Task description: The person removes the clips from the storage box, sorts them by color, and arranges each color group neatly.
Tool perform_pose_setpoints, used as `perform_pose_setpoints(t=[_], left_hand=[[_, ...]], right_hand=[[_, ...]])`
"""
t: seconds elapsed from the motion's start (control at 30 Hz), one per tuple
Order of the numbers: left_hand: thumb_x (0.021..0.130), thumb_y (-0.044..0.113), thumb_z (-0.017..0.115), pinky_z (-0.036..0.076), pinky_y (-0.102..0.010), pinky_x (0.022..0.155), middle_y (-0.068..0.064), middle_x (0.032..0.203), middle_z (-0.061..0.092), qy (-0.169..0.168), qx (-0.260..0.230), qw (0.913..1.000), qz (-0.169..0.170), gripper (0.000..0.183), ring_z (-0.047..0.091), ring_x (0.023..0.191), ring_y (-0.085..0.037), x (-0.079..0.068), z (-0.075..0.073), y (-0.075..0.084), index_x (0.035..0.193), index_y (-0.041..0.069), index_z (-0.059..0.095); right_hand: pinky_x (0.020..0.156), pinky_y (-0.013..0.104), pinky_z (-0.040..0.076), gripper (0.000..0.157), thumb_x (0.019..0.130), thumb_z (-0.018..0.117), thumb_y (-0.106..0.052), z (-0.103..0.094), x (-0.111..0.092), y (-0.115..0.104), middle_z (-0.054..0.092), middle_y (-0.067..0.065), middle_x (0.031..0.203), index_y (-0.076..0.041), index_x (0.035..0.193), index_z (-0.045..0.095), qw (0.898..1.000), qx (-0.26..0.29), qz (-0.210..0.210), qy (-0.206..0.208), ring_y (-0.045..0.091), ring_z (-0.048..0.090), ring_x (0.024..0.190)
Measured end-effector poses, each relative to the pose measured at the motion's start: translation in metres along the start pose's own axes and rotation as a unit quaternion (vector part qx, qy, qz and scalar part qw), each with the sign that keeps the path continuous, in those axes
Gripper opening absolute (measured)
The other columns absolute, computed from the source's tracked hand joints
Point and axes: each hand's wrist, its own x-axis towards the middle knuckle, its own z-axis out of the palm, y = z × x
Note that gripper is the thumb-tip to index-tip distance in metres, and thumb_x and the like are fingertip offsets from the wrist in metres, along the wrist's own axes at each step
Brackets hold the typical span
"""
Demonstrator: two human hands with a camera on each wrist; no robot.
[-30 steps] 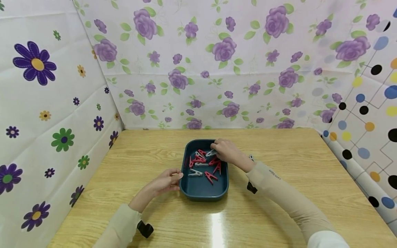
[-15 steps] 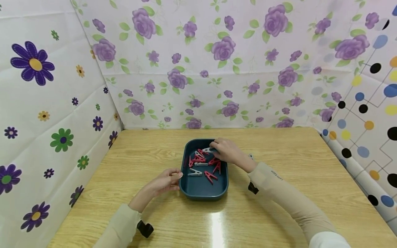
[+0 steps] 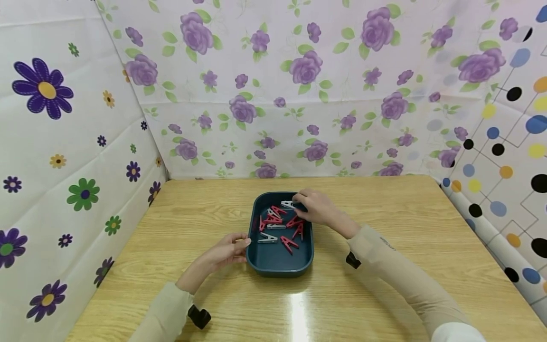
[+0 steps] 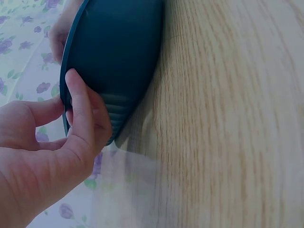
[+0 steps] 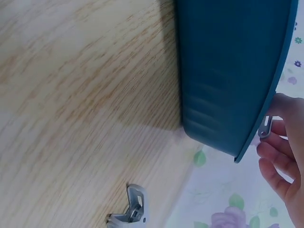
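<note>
The left hand (image 3: 228, 249) pinches the blue tray (image 3: 279, 273) by its left rim, presumably steadying it on the desk (image 3: 205, 204), while the right hand (image 3: 315, 208) pinches a grey clothespin (image 3: 288, 204) at the far-right corner.

The tray (image 3: 279, 261) looks smooth plastic, the clothespins (image 3: 285, 241) hard plastic, the wood-grain tabletop (image 3: 205, 209) glossy, the sleeves (image 3: 393, 266) matt cloth.

Small dark lettering (image 3: 388, 243), too tiny to read, marks a beige right sleeve (image 3: 406, 280) inside the counter's (image 3: 427, 213) right edge; no other text is legible.
</note>
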Motion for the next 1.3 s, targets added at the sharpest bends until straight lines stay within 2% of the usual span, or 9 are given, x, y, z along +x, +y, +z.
perform_pose_setpoints(t=[0.2, 0.43, 0.77, 1.03, 1.3], left_hand=[[0.104, 0.017, 0.044, 0.055, -0.022, 0.068, -0.002, 0.089, 0.063, 0.000, -0.001, 1.0000, 0.002, 0.027, 0.061, 0.075, -0.009, 0.000, 0.000, 0.000, 0.120, -0.005, 0.043], [0.104, 0.016, 0.043, 0.055, -0.021, 0.068, -0.002, 0.088, 0.063, -0.001, -0.002, 1.0000, -0.004, 0.027, 0.060, 0.074, -0.009, -0.001, 0.000, 0.002, 0.120, -0.005, 0.043], [0.102, 0.022, 0.051, 0.055, -0.022, 0.071, -0.003, 0.089, 0.061, 0.016, 0.011, 0.9996, -0.022, 0.036, 0.059, 0.077, -0.010, -0.003, 0.001, 0.006, 0.123, -0.006, 0.043], [0.102, 0.020, 0.049, 0.055, -0.022, 0.070, -0.002, 0.088, 0.061, 0.010, 0.007, 0.9997, -0.019, 0.029, 0.059, 0.076, -0.009, -0.003, 0.002, 0.007, 0.119, -0.003, 0.044], [0.102, 0.021, 0.050, 0.055, -0.023, 0.071, -0.003, 0.089, 0.061, 0.010, 0.008, 0.9997, -0.022, 0.030, 0.059, 0.076, -0.010, -0.003, 0.002, 0.005, 0.120, -0.003, 0.044]], right_hand=[[0.068, 0.032, 0.055, 0.025, 0.086, 0.073, -0.026, -0.007, -0.003, -0.001, 0.066, 0.006, 0.097, -0.010, 0.105, 0.069, 0.999, 0.029, 0.022, 0.000, 0.017, 0.064, 0.083], [0.068, 0.032, 0.055, 0.025, 0.084, 0.075, -0.024, -0.010, -0.005, 0.001, 0.066, 0.006, 0.096, -0.009, 0.103, 0.069, 0.999, 0.039, 0.020, 0.008, 0.017, 0.064, 0.080], [0.070, 0.034, 0.055, 0.025, 0.085, 0.075, -0.022, -0.016, -0.014, 0.011, 0.067, 0.008, 0.096, -0.007, 0.104, 0.068, 0.996, 0.071, 0.045, -0.001, 0.021, 0.066, 0.084], [0.071, 0.036, 0.055, 0.026, 0.086, 0.073, -0.020, -0.014, -0.027, 0.021, 0.066, 0.008, 0.099, -0.007, 0.108, 0.066, 0.990, 0.105, 0.089, 0.005, 0.025, 0.066, 0.084], [0.069, 0.034, 0.054, 0.023, 0.087, 0.071, -0.021, -0.012, -0.035, 0.029, 0.067, 0.007, 0.098, -0.008, 0.106, 0.066, 0.989, 0.112, 0.099, 0.012, 0.022, 0.065, 0.082]])
